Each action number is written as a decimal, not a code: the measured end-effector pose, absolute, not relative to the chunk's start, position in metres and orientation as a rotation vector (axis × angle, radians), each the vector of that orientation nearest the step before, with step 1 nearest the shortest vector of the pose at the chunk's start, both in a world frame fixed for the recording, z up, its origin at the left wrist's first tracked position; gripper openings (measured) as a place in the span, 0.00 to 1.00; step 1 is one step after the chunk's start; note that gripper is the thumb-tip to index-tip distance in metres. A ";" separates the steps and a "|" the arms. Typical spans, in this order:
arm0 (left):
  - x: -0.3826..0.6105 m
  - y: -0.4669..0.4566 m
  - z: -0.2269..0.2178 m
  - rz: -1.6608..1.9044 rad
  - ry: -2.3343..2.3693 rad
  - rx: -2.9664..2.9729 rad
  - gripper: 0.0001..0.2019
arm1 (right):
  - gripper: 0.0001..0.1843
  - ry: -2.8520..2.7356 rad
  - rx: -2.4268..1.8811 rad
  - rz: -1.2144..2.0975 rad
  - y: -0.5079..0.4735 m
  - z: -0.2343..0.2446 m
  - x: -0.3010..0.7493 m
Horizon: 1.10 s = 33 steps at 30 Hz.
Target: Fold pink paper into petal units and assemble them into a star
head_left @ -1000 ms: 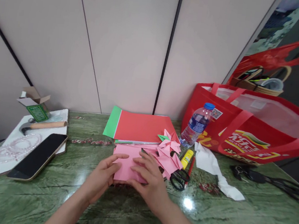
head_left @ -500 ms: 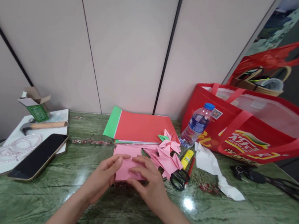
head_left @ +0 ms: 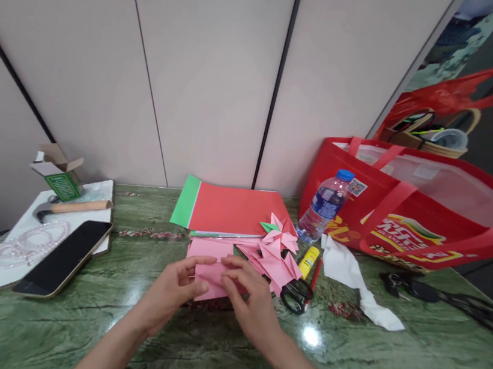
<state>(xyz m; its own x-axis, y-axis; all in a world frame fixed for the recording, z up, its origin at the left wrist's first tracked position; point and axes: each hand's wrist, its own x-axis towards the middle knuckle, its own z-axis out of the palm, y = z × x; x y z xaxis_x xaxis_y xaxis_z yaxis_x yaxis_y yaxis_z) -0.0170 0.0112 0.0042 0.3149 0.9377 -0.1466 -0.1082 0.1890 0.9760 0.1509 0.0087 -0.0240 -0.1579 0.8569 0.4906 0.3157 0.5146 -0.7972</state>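
Observation:
My left hand (head_left: 173,293) and my right hand (head_left: 249,303) both pinch a folded pink paper sheet (head_left: 213,274) just above the green marble table (head_left: 387,360). The sheet's near edge is lifted off the surface. The left thumb and fingers grip its left side, and the right fingers press on its right side. Behind it lies another pink sheet (head_left: 204,247). To the right sits a pile of folded pink paper shapes (head_left: 278,252).
Red and green paper sheets (head_left: 229,208) lie behind. Black scissors (head_left: 296,294), a yellow glue stick (head_left: 308,260), a water bottle (head_left: 325,207), crumpled white paper (head_left: 352,277) and a red bag (head_left: 419,213) are to the right. A phone (head_left: 62,257), beads (head_left: 25,240) and a hammer (head_left: 71,207) lie left.
The pink sheet was lying flat under both hands; its near edge has come up and folded over, and my fingers have closed on it and drawn together.

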 end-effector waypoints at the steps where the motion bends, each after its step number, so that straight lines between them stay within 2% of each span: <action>1: -0.017 0.012 0.003 0.922 0.978 1.106 0.25 | 0.07 -1.718 -0.992 0.645 0.009 -0.024 0.151; 9: -0.013 0.013 0.005 0.997 1.094 1.122 0.15 | 0.10 -1.750 -0.995 0.591 0.009 -0.026 0.153; 16: -0.012 0.014 0.002 0.998 1.173 1.165 0.18 | 0.19 -1.744 -1.021 0.571 0.010 -0.027 0.153; 27: -0.011 0.015 0.004 1.002 1.278 1.276 0.12 | 0.25 -1.753 -1.031 0.596 0.008 -0.025 0.151; 33: -0.010 0.013 0.006 0.957 1.248 1.389 0.09 | 0.20 -1.688 -1.078 0.678 0.008 -0.024 0.150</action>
<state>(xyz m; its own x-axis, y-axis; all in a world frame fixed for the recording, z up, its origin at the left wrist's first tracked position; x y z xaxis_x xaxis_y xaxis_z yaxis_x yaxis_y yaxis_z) -0.0098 0.0133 0.0063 0.1554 0.9860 -0.0603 0.1984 0.0286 0.9797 0.1505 0.0082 -0.0243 -0.1231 0.8920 0.4349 0.3432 0.4495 -0.8247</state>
